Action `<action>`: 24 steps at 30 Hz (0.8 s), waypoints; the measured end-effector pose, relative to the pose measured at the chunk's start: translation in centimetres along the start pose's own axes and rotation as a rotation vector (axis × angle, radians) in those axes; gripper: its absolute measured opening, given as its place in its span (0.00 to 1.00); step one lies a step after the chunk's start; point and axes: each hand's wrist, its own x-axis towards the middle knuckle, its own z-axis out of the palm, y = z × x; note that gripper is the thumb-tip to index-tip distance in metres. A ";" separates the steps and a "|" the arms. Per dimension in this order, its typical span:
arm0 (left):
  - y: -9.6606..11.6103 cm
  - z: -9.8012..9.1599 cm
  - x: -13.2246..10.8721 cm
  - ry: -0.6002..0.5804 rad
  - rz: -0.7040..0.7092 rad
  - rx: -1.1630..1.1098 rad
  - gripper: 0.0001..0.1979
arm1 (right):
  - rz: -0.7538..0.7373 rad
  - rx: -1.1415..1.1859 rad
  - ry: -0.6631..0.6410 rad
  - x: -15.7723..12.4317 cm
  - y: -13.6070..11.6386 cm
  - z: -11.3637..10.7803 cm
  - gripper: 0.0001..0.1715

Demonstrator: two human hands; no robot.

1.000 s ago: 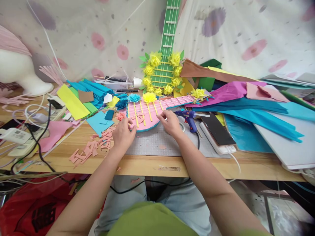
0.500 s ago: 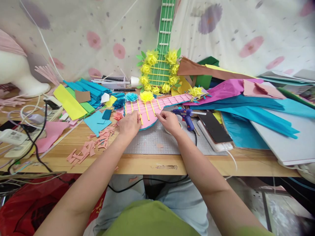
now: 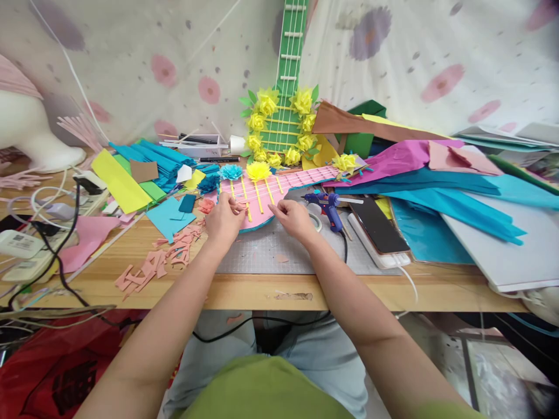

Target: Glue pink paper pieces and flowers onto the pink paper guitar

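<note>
A pink paper guitar (image 3: 255, 214) with a blue rim lies on the grey cutting mat, its neck pointing right. Yellow strips cross its body, and thin pale strings run along it. A yellow paper flower (image 3: 258, 170) and a blue paper flower (image 3: 231, 171) sit along its far side. My left hand (image 3: 224, 223) is over the body's near left part, fingers pinched together. At the body's near right edge, my right hand (image 3: 293, 218) also pinches with thumb and forefinger. Whatever thin thing either pinch holds is too small to make out.
Right of my right hand lie a blue glue gun (image 3: 327, 209), a roll of tape (image 3: 315, 222) and a phone (image 3: 379, 224). Pink paper scraps (image 3: 151, 269) litter the left side. A green paper guitar (image 3: 283, 123) stands behind. Coloured paper (image 3: 463, 203) covers the right.
My right hand has shifted slightly left over the pink guitar's edge. My left hand has moved a little left and nearer, its fingers still pinched. The view has drifted slightly.
</note>
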 end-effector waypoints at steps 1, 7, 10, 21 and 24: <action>0.0 0.1 0.0 0.001 -0.007 -0.026 0.12 | -0.002 -0.002 -0.007 0.0 0.0 0.2 0.24; -0.2 0.6 -0.2 -0.017 -0.041 -0.179 0.15 | -0.041 0.023 0.023 0.0 0.0 1.0 0.20; -0.4 0.7 -0.1 -0.018 -0.044 -0.232 0.15 | -0.098 0.067 0.047 -0.1 -0.2 1.3 0.11; -1.4 3.0 -1.0 0.233 0.065 -0.630 0.17 | -0.244 0.197 0.093 0.1 -1.8 2.5 0.14; -2.0 3.8 -0.9 0.248 0.100 -0.842 0.18 | -0.243 0.301 0.053 0.3 -2.6 2.7 0.19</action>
